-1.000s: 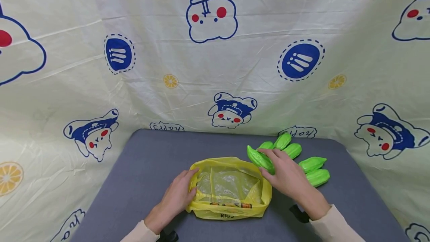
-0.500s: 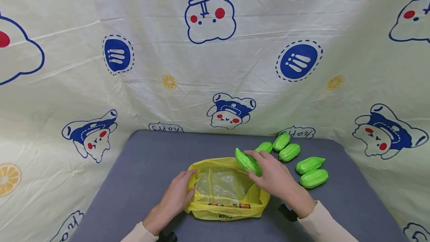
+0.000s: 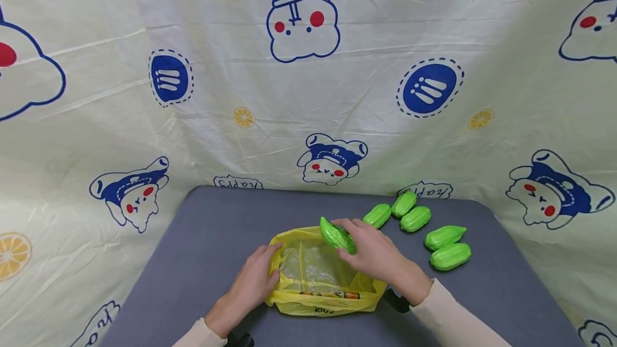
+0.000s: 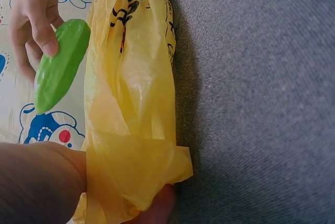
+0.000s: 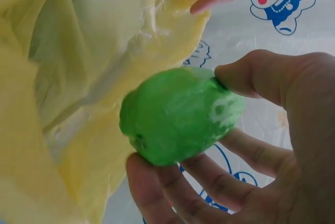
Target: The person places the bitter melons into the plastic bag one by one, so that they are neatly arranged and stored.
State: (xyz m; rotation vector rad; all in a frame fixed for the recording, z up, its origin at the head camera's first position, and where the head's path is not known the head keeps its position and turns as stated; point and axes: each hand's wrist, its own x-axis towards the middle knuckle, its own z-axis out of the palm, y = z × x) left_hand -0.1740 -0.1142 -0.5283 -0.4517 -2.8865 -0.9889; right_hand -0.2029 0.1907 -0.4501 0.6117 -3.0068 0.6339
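My right hand (image 3: pixel 371 248) grips a bright green ridged gourd (image 3: pixel 336 236), pointed at one end, between thumb and fingers. In the head view it overlaps the far right part of a yellow plastic bag's mouth (image 3: pixel 294 307). The right wrist view shows the gourd (image 5: pixel 178 116) held by thumb and fingertips beside the bag (image 5: pixel 84 166). At the bag's left rim, my left hand (image 3: pixel 250 280) holds the plastic, its thumb and fingers spread along the edge. Part of that hand is covered by the bag (image 4: pixel 131 103) in the left wrist view.
Several more green gourds lie on the grey table (image 3: pixel 231 218), among them a far right group (image 3: pixel 415 219) and a nearer pair (image 3: pixel 450 256). A cartoon-printed white sheet (image 3: pixel 207 138) hangs behind the table's far edge.
My right hand has carried the gourd leftward, from beside the bag's right rim to over its mouth. My left hand stays at the left rim.
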